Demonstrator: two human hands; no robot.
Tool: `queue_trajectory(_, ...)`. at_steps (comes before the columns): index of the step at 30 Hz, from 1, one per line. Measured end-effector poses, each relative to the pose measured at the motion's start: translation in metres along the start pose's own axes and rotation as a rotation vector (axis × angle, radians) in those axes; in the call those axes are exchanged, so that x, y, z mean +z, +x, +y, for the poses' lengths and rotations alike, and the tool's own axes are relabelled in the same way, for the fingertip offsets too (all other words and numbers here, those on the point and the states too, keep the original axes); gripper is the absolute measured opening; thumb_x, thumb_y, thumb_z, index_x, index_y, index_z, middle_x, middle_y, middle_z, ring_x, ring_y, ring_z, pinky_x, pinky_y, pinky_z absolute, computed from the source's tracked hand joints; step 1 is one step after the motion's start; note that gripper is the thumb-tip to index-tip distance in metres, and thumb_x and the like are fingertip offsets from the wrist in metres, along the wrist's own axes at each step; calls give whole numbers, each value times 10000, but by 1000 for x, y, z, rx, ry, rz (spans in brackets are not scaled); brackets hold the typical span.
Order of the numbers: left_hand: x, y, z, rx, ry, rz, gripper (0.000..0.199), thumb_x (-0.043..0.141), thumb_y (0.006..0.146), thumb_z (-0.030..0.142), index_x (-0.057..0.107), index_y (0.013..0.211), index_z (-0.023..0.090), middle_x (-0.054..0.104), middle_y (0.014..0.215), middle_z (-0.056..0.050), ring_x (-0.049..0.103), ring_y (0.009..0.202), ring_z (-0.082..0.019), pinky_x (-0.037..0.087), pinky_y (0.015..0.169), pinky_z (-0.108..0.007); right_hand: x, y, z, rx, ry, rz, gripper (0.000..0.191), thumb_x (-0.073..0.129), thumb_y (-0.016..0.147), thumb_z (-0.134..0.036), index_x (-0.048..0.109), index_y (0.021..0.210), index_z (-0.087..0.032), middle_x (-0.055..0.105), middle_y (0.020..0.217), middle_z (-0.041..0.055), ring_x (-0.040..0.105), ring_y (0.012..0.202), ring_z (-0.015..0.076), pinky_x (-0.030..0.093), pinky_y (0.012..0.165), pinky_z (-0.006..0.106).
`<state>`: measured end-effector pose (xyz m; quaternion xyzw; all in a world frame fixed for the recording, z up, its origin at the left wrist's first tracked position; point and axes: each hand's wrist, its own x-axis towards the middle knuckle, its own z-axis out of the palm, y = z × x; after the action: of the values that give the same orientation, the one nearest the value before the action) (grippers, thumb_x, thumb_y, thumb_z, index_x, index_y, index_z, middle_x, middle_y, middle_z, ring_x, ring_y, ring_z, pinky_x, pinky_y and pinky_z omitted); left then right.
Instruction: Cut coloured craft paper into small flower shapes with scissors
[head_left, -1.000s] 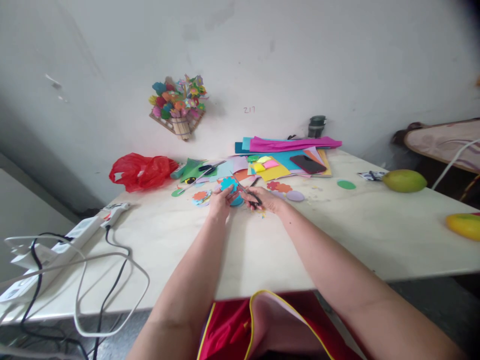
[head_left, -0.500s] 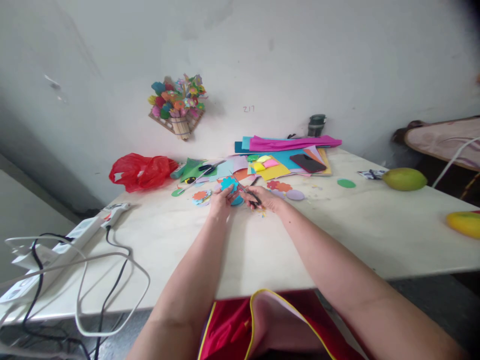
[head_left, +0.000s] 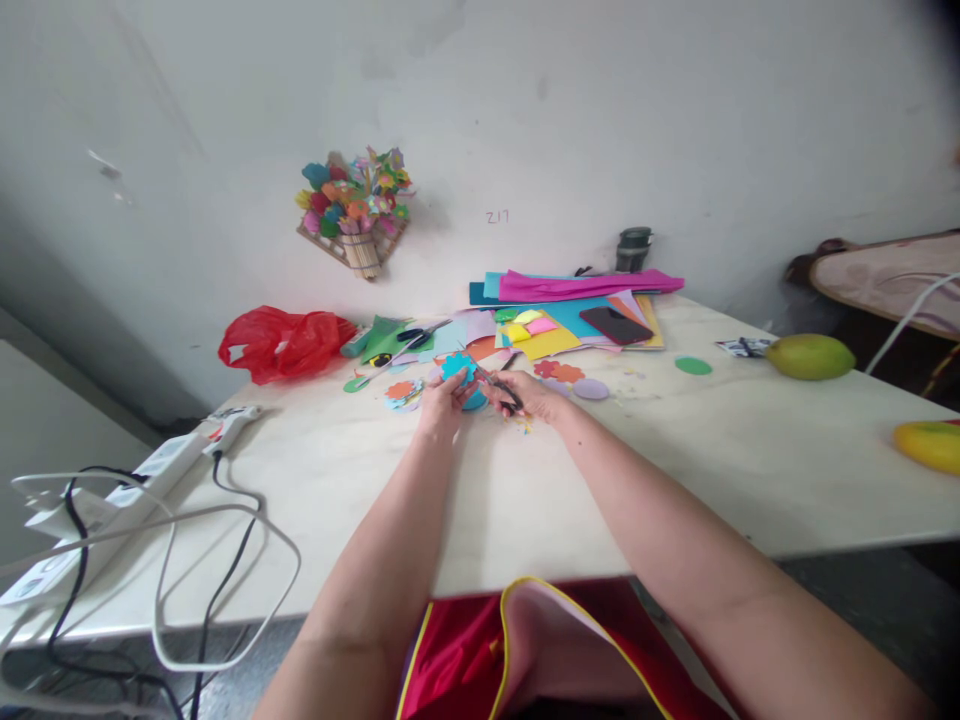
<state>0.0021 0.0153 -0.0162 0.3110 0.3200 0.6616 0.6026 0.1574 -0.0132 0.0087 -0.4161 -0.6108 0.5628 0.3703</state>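
A blue paper flower (head_left: 456, 367) with a scalloped edge is pinched in my left hand (head_left: 445, 396). My right hand (head_left: 528, 394) is closed around the dark handles of a pair of scissors (head_left: 513, 402), whose blades point left at the flower's right edge. Beneath my hands, partly hidden, lies a blue paper disc (head_left: 475, 401). To the left rests a small pile with an orange paper flower (head_left: 400, 390) on it. Right of my right hand are red-orange paper flowers (head_left: 564, 373) and a lilac paper disc (head_left: 591, 389). Small paper scraps (head_left: 523, 426) lie below the scissors.
Behind my hands are coloured paper sheets (head_left: 551, 345), a phone (head_left: 616, 325) and a second pair of scissors (head_left: 412, 336). A red plastic bag (head_left: 281, 345) sits back left. Power strips (head_left: 154, 465) with loose cables lie left; a green mango-like fruit (head_left: 810, 357) lies right.
The scissor blades have shifted slightly against the blue flower's edge. Both hands stay in nearly the same place.
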Motion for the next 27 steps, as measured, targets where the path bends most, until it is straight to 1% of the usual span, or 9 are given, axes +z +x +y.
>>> queue_trajectory(8,0,0,0,18,49,-15,222,803,624,139,646,781,158,709,750,-22,701,701,-152,553,688,-259,-1,1,2,-1,14,-1,280,719,785,-365,537,734,-160,541,481,-47,469,354,57,241,300,152)
queue_trajectory(13,1,-1,1,7,40,3,210,794,622,126,647,770,151,707,753,-27,700,718,-159,551,699,-264,0,0,-1,7,11,-1,253,704,798,-329,531,728,-159,527,466,-56,452,347,53,253,311,148)
queue_trajectory(18,1,-2,2,-2,18,-5,177,769,652,126,653,785,141,716,763,-38,701,705,-166,554,721,-286,1,0,-2,28,12,-3,200,682,808,-285,536,754,-159,511,448,-67,439,340,56,273,325,149)
queue_trajectory(24,2,-6,6,8,51,-26,201,794,644,170,649,780,143,718,742,-39,702,671,-170,563,695,-284,-1,1,1,-3,10,-19,238,712,772,-316,535,741,-160,522,472,-64,456,352,61,287,331,161)
queue_trajectory(27,1,-6,7,19,85,-38,241,826,623,207,637,761,147,693,682,-17,664,570,-136,551,622,-253,-5,0,2,-22,-1,-33,248,720,768,-341,558,773,-154,525,488,-62,457,354,57,256,314,157)
